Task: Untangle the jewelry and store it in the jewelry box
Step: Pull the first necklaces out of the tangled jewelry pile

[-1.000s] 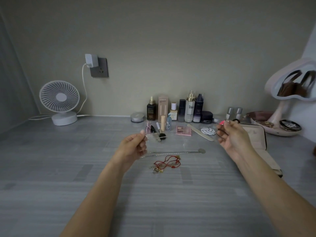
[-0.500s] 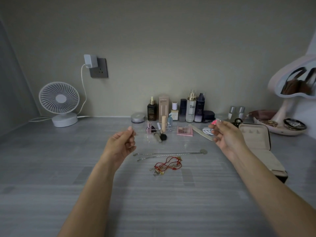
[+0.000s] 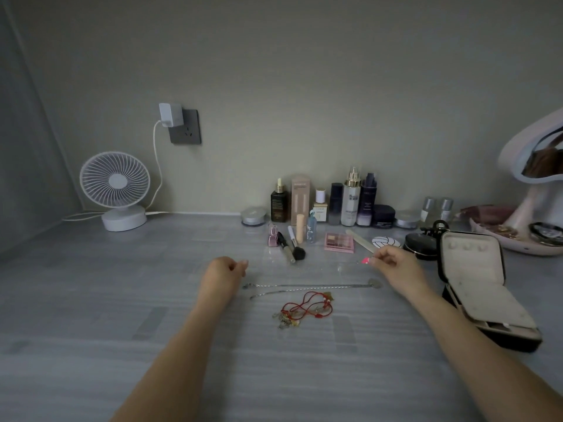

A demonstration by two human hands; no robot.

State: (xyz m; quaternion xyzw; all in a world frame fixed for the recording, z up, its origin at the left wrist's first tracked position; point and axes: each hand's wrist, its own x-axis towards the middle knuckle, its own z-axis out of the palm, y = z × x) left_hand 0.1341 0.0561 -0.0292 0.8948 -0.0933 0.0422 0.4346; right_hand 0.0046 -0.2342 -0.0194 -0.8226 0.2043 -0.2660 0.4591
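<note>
We judge this a private home, at a dressing table. A grey wood-grain tabletop point(image 3: 91, 300) meets a plain painted wall. Along the far edge stand skincare bottles point(image 3: 352, 199) and jars. Just nearer lie a makeup brush point(image 3: 297, 252), a pink eyeshadow palette point(image 3: 339, 242) and a black hair claw point(image 3: 435, 228). At far right we note a vanity mirror point(image 3: 515, 150) on a trinket-dish base, with an open jewelry box point(image 3: 475, 263) near it. At far left a small desk fan point(image 3: 114, 181) is wired to a wall socket point(image 3: 185, 127).

White round desk fan point(image 3: 115, 190) — up-right of it a grey wall socket point(image 3: 189, 129); well right of it, a row of cosmetic bottles point(image 3: 350, 202) and a pink eyeshadow palette point(image 3: 339, 242).
</note>
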